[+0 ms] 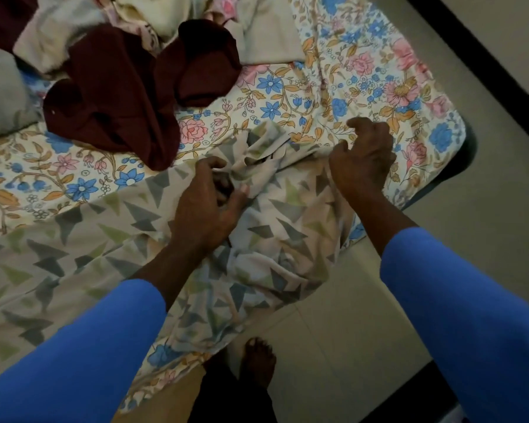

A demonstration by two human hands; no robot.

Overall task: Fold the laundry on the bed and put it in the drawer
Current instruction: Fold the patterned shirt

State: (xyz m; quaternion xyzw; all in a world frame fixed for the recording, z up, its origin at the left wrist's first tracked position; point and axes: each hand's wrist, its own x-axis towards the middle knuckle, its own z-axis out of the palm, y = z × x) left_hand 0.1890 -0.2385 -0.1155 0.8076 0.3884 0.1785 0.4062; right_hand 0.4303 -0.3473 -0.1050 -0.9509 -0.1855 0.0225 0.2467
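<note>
The triangle-print cloth (275, 227) is spread along the near edge of the bed (364, 71). It is bunched at its middle, and one end is draped over the side of the bed toward the tiled floor (348, 315). The left hand (208, 193) is set on the bunched part; its grip is closed on a gather of fabric, with the fingers curled into the folds. The right hand (364, 160) is held at the cloth's right edge with curled fingers; whether its grip has caught any fabric cannot be told. Both forearms are covered by blue sleeves (471, 300).

The step in hand is judged to be the opening-out of this cloth before folding; no fold is yet formed. For the next move, two corners or one straight edge are to be found. The cloth is then to be lifted, drawn taut, and its hanging end kept off the floor.

Beyond the cloth, a maroon garment (119, 96) lies crumpled, and cream and beige pieces (58, 35) are heaped behind it. A grey pillow (0, 93) lies at far left. No drawer is in view.
</note>
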